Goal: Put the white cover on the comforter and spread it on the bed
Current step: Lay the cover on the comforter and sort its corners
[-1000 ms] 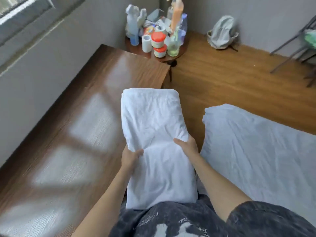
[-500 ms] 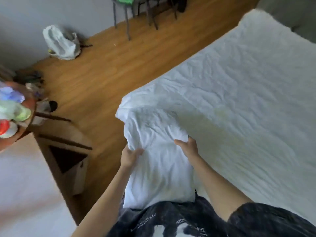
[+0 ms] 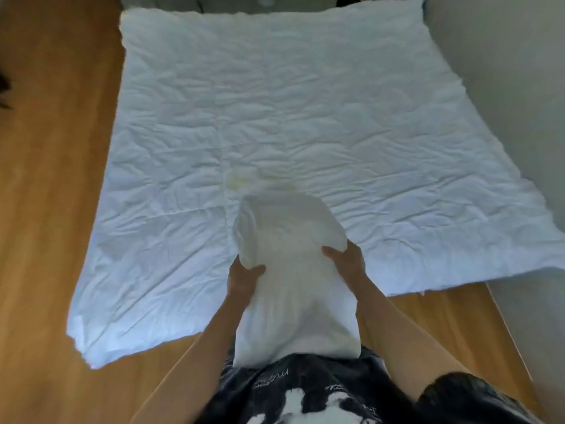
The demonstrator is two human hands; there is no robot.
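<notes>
A folded white cover (image 3: pixel 290 270) is held in front of my chest, above the near edge of the comforter. My left hand (image 3: pixel 243 275) grips its left side, thumb on top. My right hand (image 3: pixel 347 260) grips its right side the same way. The white comforter (image 3: pixel 275 111) lies spread flat and wrinkled on the wooden floor, reaching from near my feet to the far wall. A faint yellowish stain (image 3: pixel 235 180) shows near its middle, just beyond the cover's far end.
Wooden floor (image 3: pixel 52 209) runs along the left of the comforter and around its near edge. A grey wall (image 3: pixel 504 102) borders the right side. A dark object (image 3: pixel 4 90) sits at the far left edge.
I have turned from the wooden table to face the comforter squarely, carrying the folded cover. Both hands keep the same grip on it.
</notes>
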